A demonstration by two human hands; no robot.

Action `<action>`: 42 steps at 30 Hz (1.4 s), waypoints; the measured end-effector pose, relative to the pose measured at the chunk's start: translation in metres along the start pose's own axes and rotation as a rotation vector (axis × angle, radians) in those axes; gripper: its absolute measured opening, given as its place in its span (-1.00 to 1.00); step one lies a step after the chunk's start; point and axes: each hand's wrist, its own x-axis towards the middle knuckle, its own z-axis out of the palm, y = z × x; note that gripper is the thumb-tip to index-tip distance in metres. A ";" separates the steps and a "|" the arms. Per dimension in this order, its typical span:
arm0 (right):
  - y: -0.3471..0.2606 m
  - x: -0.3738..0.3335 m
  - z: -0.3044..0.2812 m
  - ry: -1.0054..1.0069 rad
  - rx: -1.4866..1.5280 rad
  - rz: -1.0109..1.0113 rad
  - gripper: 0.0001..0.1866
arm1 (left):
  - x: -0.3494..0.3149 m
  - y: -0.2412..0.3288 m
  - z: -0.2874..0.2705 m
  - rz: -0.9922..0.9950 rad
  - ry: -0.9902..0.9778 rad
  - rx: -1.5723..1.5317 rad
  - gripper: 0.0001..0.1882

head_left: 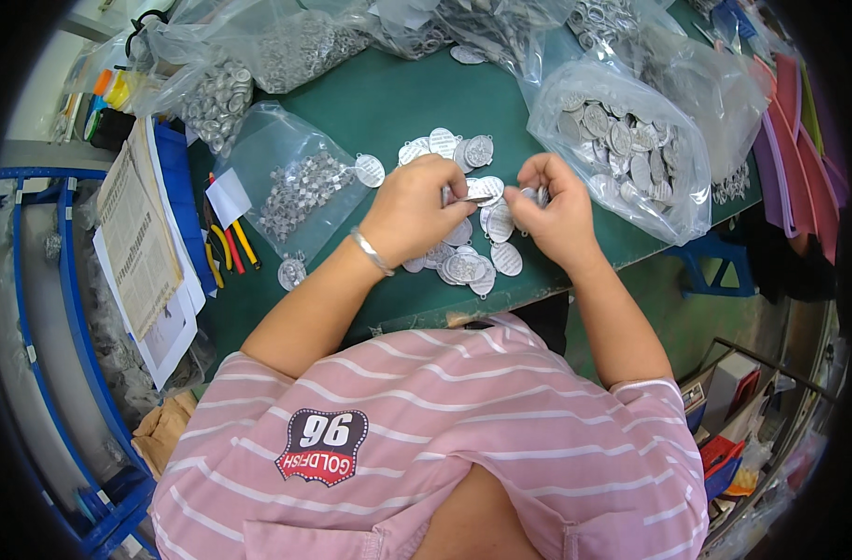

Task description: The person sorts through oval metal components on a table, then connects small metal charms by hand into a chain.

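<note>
Medals, oval and silver-coloured metal [466, 268], lie overlapping in a loose pile on the dark green flat tabletop [351, 107], centre of the scene, under and around your hands. Your left hand [419, 207], a silver-coloured bangle [371, 254] at its wrist, pinches a flat silver-coloured metal piece [474, 198] between thumb and fingers. Your right hand [555, 213], just beside it, has thumb and fingers curled about small silver-coloured metal bits [539, 195]; their exact shape you cannot make out behind the fingers. To the right, a clear plastic bag [676, 227] gapes, more oval medals inside. To the left, a flat clear plastic bag [248, 131] holds small blocky silver-coloured metal pieces [300, 193]; one medal [369, 171] touches its right edge. Farther left: hand tools with yellow and red handles [218, 250], partly under a white paper slip [228, 198].
</note>
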 end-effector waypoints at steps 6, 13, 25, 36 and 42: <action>-0.013 0.009 0.005 -0.150 -0.370 -0.237 -0.64 | -0.004 -0.020 -0.042 -0.266 0.062 -1.409 -0.70; -0.023 0.002 0.004 -0.093 -0.318 -0.264 -0.72 | 0.007 -0.024 -0.044 -0.321 0.176 -0.266 -0.63; -0.036 0.023 -0.028 0.080 -0.423 -0.579 -0.74 | -0.001 -0.028 -0.025 -0.171 -0.002 -0.335 -0.72; -0.016 0.052 0.013 -0.229 0.201 0.054 -0.70 | 0.012 -0.027 -0.049 -0.433 0.159 -0.634 -0.71; -0.023 0.052 0.007 -0.193 0.381 0.235 -0.76 | 0.041 -0.025 -0.015 -0.072 0.114 0.301 -0.60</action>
